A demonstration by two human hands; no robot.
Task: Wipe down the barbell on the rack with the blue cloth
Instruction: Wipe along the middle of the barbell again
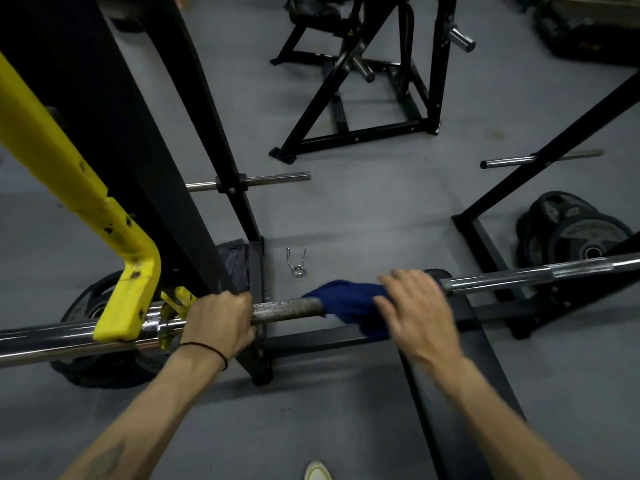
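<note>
Head camera view, looking down at a barbell (pixel 287 309) that runs left to right across the scene, resting on a rack (pixel 121 168) with a yellow hook (pixel 128 289) at the left. Left hand (pixel 218 322) is curled tightly around the bar just right of that hook, apparently to steady it. Right hand (pixel 414 313) lies on top of the blue cloth (pixel 346 303), fingers fairly straight and spread, pressing the cloth onto the bar; the hand is blurred, so whether the thumb wraps underneath cannot be told. The cloth is draped around the bar near its middle, between the two hands and closer to the right one. A dull, rusty stretch of bar shows between the left hand and the cloth; to the right of the right hand the bar looks shinier. Since the bar's long axis runs sideways, the wipe probably has to slide left or right along it, and the right hand is the one placed to do that. On the grey floor (pixel 363 209) beyond lie a spring clip (pixel 296 261) and, far right, stacked weight plates (pixel 571 230).
</note>
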